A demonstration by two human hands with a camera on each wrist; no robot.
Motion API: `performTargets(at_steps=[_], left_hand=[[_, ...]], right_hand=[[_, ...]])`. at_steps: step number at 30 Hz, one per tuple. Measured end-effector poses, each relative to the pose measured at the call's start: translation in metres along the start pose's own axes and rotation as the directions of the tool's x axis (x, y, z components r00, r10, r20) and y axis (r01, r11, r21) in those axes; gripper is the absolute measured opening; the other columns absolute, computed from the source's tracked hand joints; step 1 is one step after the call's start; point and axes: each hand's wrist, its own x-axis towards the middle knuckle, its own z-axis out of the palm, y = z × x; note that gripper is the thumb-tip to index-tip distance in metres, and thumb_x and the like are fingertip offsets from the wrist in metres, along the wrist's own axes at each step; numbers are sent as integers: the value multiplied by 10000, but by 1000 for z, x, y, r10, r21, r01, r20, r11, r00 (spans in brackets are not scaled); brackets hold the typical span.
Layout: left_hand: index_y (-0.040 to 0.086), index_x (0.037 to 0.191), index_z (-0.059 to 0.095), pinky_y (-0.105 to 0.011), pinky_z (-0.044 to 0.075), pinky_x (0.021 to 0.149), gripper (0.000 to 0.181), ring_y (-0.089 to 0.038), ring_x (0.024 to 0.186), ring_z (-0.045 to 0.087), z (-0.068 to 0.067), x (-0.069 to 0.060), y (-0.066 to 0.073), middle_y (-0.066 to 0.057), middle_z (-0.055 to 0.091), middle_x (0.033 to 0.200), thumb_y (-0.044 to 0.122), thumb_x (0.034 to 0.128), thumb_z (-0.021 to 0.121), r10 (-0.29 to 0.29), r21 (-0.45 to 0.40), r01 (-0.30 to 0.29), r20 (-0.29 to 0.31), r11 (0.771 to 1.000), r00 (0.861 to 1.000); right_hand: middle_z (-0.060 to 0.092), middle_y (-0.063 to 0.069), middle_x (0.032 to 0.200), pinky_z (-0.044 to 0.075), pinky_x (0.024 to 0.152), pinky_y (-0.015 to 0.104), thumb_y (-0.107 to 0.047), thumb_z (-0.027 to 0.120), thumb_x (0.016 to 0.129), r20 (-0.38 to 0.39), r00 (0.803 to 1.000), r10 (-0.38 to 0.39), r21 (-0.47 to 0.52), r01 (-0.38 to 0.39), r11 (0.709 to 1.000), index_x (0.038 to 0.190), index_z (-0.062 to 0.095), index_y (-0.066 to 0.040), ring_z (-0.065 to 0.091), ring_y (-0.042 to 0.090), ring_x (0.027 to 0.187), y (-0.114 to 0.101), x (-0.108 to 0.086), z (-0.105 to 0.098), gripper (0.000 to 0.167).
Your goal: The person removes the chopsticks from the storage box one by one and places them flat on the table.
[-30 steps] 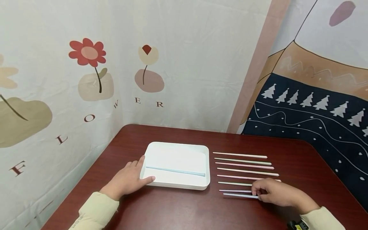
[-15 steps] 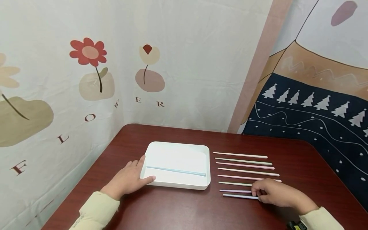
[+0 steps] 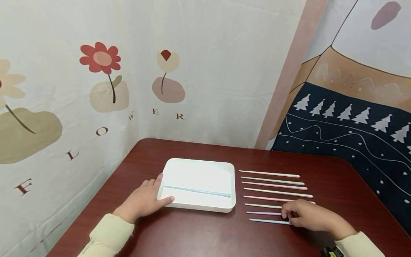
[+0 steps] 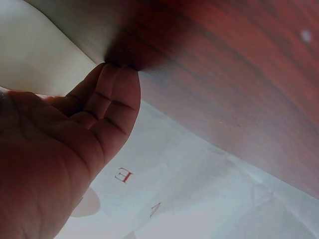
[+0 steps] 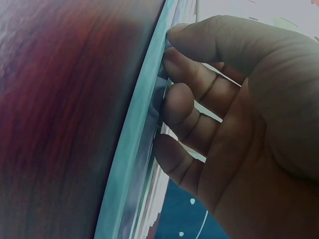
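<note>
My left hand (image 3: 142, 200) rests on the left side of a white tray (image 3: 205, 206), thumb on the near rim, fingers along the left edge. In the tray lies a light blue chopstick (image 3: 197, 191). To the right, my right hand (image 3: 313, 216) pinches a purple chopstick (image 3: 263, 213) between thumb and fingertips, low over the table. Another light blue chopstick (image 3: 269, 221) lies just nearer, beside the thumb; its right end is hidden in the head view. In the right wrist view this blue chopstick (image 5: 132, 134) runs in front of the fingertips.
Several chopsticks in pale green (image 3: 262, 206), pink (image 3: 274, 185) and cream (image 3: 277, 192) lie roughly parallel in a row beyond the right hand. All rest on a dark red wooden table (image 3: 199, 235). A printed curtain (image 3: 208, 71) hangs behind it.
The nearer blue chopstick has shifted slightly toward me, so the gap to the purple one is wider. The purple chopstick has moved very slightly right. The left hand and tray stay put.
</note>
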Motion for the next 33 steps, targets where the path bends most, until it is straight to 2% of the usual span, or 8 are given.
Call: performTargets(at_steps=[14, 20, 26, 33], left_hand=[[-43, 1520, 289, -542, 454, 911, 1079, -398, 1181, 513, 0, 0, 1, -232, 555, 1285, 748, 838, 561, 16, -1, -16, -22, 1000, 1000], [-34, 1523, 286, -534, 457, 903, 1074, -386, 1158, 520, 0, -1, 2, -222, 562, 1266, 746, 839, 563, 22, -7, -23, -27, 1000, 999], [-41, 1523, 284, -537, 452, 914, 1078, -392, 1179, 510, -1, -2, 1, -228, 553, 1285, 747, 841, 558, 11, -6, -11, -15, 1000, 1000], [-35, 1527, 282, -535, 448, 918, 1088, -387, 1187, 504, 0, -1, 1, -222, 546, 1300, 765, 836, 544, 3, -7, -4, -13, 1000, 1000]], right_hand=[[506, -138, 748, 416, 579, 254, 46, 605, 884, 2, 1000, 2, -17, -2, 1000, 940, 627, -203, 477, 7, 664, 2, 0, -3, 256], [560, -130, 796, 439, 597, 251, 8, 623, 904, -25, 999, -22, -58, 21, 998, 927, 652, -204, 498, 15, 685, -8, 6, -13, 215], [604, -135, 889, 474, 666, 266, -82, 673, 924, -85, 991, -102, -180, 85, 980, 957, 667, -210, 537, 34, 765, -29, 34, -26, 133], [597, -150, 870, 486, 698, 278, -134, 674, 938, -102, 985, -138, -234, 111, 966, 954, 682, -196, 553, 62, 778, -52, 94, -27, 64]])
